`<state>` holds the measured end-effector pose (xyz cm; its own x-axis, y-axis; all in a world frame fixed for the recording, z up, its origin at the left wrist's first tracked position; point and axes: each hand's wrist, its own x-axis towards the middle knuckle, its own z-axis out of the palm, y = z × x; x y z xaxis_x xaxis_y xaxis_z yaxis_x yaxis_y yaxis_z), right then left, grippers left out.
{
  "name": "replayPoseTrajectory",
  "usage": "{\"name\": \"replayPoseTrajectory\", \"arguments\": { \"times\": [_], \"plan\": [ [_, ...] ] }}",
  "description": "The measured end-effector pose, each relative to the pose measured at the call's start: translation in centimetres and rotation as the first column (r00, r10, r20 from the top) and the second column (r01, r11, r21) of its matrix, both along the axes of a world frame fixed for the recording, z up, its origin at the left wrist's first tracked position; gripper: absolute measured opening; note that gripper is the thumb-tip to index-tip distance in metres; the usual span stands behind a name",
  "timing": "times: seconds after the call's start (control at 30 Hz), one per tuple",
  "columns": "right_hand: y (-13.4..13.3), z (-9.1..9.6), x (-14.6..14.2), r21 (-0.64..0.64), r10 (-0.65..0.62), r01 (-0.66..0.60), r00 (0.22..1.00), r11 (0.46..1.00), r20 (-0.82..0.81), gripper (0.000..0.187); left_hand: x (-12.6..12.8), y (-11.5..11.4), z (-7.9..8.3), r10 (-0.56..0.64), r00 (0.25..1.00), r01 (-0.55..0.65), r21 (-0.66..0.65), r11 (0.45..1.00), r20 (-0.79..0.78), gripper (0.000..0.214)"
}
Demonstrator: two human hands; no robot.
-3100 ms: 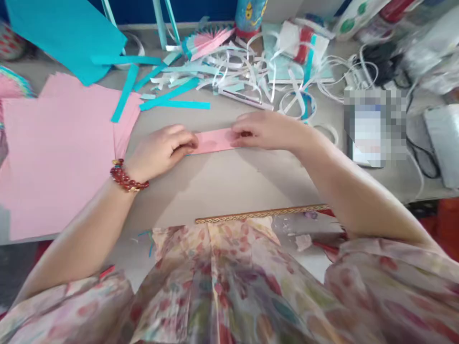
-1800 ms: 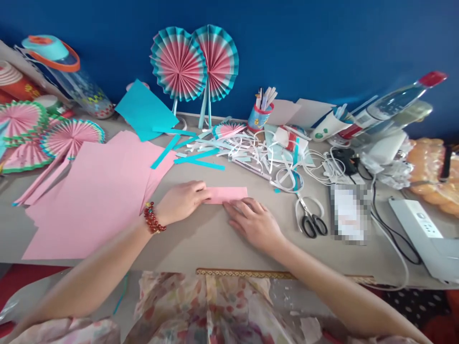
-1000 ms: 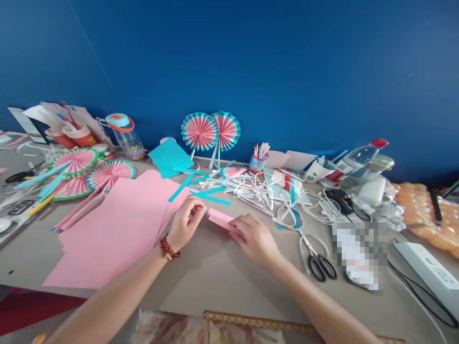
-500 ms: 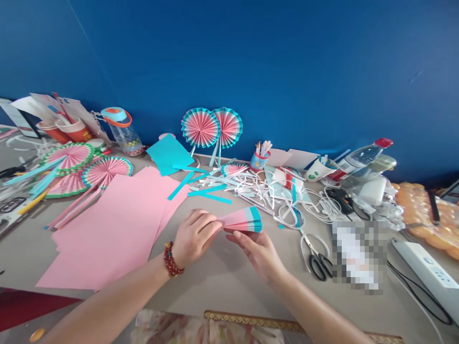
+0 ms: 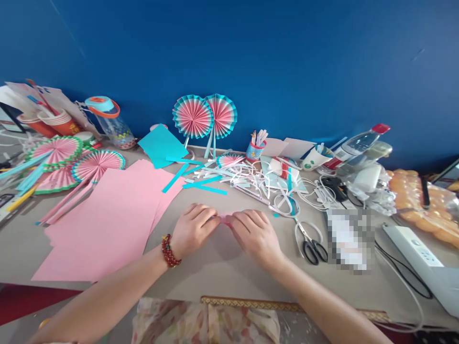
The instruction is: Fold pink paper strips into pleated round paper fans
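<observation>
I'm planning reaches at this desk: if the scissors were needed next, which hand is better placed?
Probably the right hand: the scissors lie to its right, nearer than to the left hand, though both hands hold pink paper.

**Dark red beads and a floral print**

A beaded bracelet (image 5: 169,251) circles the wrist behind the left hand (image 5: 195,230), its small, round, glossy dark red beads wound in several strands, with a few yellowish-gold accents among them. The left forearm (image 5: 118,289) and the right forearm (image 5: 315,294) are bare, each narrowing towards the wrist. A floral-print garment (image 5: 172,321) shows below: thin-looking cream cloth, blotched with muted red, pink and olive, loosely creased, a vertical line dividing its front. Finer detail is blurred.
</observation>
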<state>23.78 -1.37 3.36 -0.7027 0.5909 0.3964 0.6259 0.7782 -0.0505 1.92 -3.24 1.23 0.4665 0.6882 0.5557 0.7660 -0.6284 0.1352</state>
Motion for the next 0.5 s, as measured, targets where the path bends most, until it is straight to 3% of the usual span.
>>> {"name": "replayPoseTrajectory", "arguments": {
  "times": [0.23,0.5],
  "plan": [
    [1.7,-1.7,1.2,0.110,-0.019,0.021,1.000,0.994,-0.017,0.024,-0.2,0.0,-0.3,0.052,0.996,-0.053,-0.012,0.999,-0.070,0.020],
    [1.6,-3.1,1.6,-0.075,0.089,-0.082,0.991,0.994,0.098,0.019,-0.1,0.2,-1.2,-0.064,0.968,0.010,-0.218,0.976,-0.244,0.019]
  ]
}}
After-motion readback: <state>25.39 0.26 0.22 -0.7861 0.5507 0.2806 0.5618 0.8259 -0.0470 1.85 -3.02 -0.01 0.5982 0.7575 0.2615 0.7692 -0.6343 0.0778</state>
